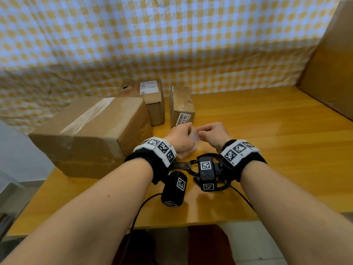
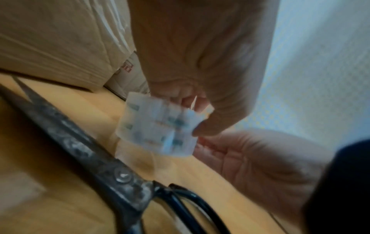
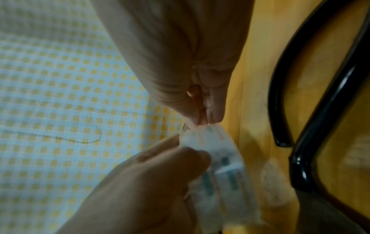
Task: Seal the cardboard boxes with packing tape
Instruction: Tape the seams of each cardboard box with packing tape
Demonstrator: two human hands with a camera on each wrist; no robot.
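Nearest the person, dark scissors (image 1: 183, 165) lie flat on the wooden table (image 1: 267, 150), handles to the right, partly under the wrists. Just beyond them the left hand (image 1: 181, 138) curls round a clear roll of packing tape (image 1: 194, 137), held just above the table, while the right hand (image 1: 212, 133) pinches thumb against fingertips at the roll's upper edge, seemingly picking at the loose end (the wrist views are blurred, so whether the end has lifted I cannot tell). To do this well, I judge the left hand should hold the roll steady while the right peels squarely, so the strip does not split or stick to itself. Farther off stand the large box (image 1: 91, 131), already taped along its top, and two small boxes (image 1: 181, 106), one behind the other.
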